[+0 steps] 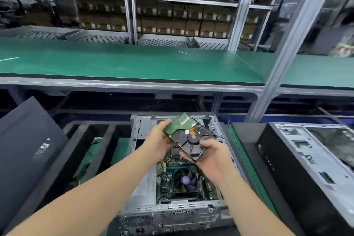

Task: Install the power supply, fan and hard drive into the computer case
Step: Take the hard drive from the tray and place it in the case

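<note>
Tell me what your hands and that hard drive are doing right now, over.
Left hand and right hand both grip the hard drive, board side up, tilted. Drive held above the open computer case, not yet in. Nothing seen blocking.

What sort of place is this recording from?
Probably a computer assembly or refurbishing workshop: a green-matted workbench, metal racks of cartons behind it, an open computer case below the hard drive that the left hand and right hand hold, and a second case at right.
</note>
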Demonstrator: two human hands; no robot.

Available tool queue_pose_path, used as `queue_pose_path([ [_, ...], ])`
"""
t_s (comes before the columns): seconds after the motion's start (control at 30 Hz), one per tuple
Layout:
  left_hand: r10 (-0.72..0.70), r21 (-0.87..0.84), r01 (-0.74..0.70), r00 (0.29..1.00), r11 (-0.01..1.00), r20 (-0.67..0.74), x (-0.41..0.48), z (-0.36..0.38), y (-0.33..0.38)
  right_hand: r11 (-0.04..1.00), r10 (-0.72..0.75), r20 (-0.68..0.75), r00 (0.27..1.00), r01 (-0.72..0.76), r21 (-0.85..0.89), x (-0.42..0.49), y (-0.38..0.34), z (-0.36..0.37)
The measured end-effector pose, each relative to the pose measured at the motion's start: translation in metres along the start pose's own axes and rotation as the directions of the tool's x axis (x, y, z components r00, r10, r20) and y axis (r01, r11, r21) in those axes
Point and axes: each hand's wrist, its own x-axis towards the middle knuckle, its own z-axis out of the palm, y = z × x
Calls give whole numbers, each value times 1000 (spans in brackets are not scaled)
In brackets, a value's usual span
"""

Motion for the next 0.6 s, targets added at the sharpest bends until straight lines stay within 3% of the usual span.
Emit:
queue_pose_path([
  [0.1,-77,74,76,997,994,11,0,3,-12,999,37,-61,997,-35,31,-16,-2,-6],
  [0.3,-259,26,258,965,966,35,-8,21,-37,993,61,-124,990,-47,112,-43,9,-10],
  [0.43,-324,-77,331,941,940,94,-12,24,-53,993,54,-230,972,-27,117,-53,14,-15],
  [0.6,-313,-257,321,947,912,73,-11,20,-63,980,82,-341,936,-14,199,-55,14,-22],
])
